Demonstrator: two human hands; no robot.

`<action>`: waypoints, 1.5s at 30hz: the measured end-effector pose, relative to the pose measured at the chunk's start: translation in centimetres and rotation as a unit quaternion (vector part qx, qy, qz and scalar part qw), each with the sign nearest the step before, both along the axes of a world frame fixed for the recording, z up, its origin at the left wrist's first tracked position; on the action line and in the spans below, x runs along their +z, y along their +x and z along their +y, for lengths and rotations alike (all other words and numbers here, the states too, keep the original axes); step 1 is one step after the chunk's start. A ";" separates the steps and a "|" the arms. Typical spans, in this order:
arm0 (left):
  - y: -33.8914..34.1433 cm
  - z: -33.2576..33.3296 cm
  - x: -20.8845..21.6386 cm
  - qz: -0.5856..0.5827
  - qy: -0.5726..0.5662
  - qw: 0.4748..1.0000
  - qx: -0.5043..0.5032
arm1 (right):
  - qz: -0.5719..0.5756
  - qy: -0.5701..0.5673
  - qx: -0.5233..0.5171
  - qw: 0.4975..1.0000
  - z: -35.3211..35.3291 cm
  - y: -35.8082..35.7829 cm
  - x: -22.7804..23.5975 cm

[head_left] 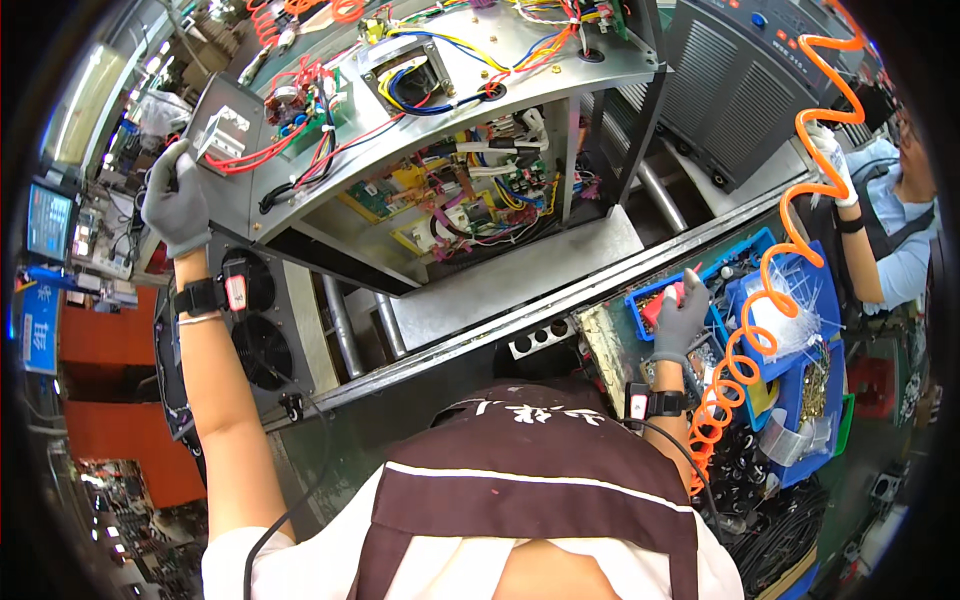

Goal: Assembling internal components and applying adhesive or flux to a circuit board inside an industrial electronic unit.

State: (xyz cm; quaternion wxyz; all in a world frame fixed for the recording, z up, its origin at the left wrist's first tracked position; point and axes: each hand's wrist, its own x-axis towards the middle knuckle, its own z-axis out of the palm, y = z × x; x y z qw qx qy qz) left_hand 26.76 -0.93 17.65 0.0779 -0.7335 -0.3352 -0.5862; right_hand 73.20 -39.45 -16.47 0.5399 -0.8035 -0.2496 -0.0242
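Observation:
A large metal machine housing [480, 90], its wiring and circuit boards exposed, stands in front of me. My left hand [176, 205], in a grey glove, is at its left end with curled fingers against the edge of the dark end panel [228, 125]. Red wires [255, 158] run from white parts on that panel. Over the blue parts bin [640, 322] on the right, my grey-gloved right hand [680, 322] closes around a red object [654, 306]. The glove covers much of this object, so its kind is unclear.
A coiled orange air hose [785, 215] hangs along the right side. Beyond it a co-worker's gloved hand [832, 165] reaches beside another grey machine [735, 85]. Metal rollers [342, 325] lie under the housing. More blue bins [800, 385] hold small parts and bags.

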 end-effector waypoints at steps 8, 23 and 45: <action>0.1 0.0 0.3 0.054 0.050 0.997 0.022 | 0.090 0.038 0.177 0.979 2.9 1.8 7.0; 0.5 -0.6 0.3 0.053 0.066 0.996 0.040 | 0.102 0.003 0.315 0.944 9.5 0.7 9.7; 0.1 -0.1 0.0 0.017 0.029 0.999 0.024 | -0.177 -0.071 0.167 0.967 19.3 9.4 12.6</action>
